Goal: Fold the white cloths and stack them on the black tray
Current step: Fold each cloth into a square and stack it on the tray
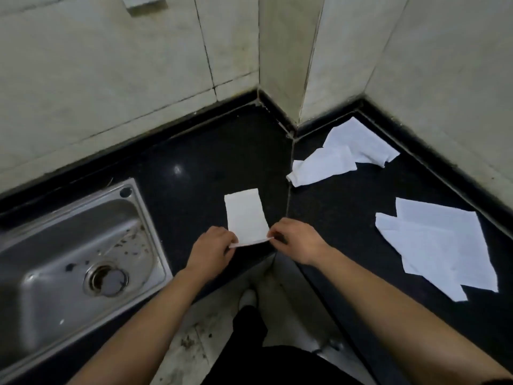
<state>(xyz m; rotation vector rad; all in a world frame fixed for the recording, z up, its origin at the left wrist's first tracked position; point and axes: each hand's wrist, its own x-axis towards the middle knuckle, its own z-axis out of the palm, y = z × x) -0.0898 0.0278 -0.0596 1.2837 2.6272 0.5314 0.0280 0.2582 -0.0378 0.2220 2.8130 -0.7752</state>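
A narrow folded white cloth lies on the black counter in front of me. My left hand pinches its near left corner and my right hand pinches its near right corner, the near edge lifted slightly off the counter. Two crumpled white cloths lie by the wall corner at the back right. Flat overlapping white cloths rest on the counter to the right. No separate black tray is visible.
A steel sink with a drain is set in the counter at left. Tiled walls enclose the corner behind. The counter's inner edge meets near my hands, with the floor and my shoe below.
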